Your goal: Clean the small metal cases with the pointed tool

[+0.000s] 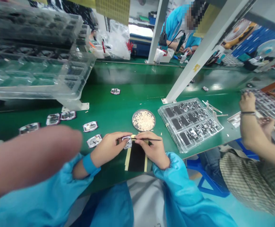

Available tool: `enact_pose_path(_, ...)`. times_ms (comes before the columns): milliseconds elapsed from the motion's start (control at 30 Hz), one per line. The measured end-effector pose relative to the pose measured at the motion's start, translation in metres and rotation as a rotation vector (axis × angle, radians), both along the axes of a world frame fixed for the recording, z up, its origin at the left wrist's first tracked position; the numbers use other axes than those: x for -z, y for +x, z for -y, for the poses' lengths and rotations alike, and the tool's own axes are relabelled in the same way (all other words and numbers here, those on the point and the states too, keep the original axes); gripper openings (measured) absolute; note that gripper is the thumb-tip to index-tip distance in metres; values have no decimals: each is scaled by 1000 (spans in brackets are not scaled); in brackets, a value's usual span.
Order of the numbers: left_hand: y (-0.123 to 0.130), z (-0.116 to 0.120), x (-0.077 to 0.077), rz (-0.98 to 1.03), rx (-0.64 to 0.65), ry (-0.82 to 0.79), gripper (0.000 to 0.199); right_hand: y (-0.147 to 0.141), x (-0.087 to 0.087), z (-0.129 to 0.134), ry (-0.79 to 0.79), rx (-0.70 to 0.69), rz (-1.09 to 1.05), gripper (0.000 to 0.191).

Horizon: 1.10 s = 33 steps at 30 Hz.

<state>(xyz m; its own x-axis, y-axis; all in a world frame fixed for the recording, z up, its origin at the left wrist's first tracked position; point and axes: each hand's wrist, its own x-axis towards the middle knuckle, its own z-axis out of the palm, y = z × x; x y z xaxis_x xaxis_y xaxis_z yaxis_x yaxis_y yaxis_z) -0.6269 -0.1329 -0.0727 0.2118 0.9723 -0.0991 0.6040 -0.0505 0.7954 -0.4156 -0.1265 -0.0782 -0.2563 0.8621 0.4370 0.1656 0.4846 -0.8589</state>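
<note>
My left hand (pixel 109 146) is closed around the edge of a small silver-white device housing (pixel 128 143) with rounded corners. In my right hand (pixel 151 148) is a thin dark tool (pixel 155 139) that looks like tweezers, its tip at the housing's right edge. Both hands are over a black pad (pixel 137 157) edged with yellow tape. Just beyond them stands a round dish (pixel 143 119) of small pale pieces. Similar housings lie left of my left hand, the nearest housings being one (pixel 94 141) and another (pixel 90 126). My fingertips partly cover the held housing.
A tray of dark and silver parts (pixel 191 123) lies to the right, beside a white post (pixel 189 66). Stacked clear trays (pixel 33 78) stand at left. A blurred finger (pixel 33 160) fills the left foreground. A co-worker's hands (pixel 247 102) are at right; another person (pixel 178 25) works opposite.
</note>
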Motion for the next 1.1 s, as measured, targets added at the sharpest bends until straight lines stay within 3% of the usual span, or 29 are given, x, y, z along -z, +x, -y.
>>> enact_pose_path(700,0,1,-5,-18,27,11,37,-1,0,3,66,27,47,10)
enact_pose_path(1100,1,3,-8,-23,48,55,37,3,-4,9,-36,48,56,5)
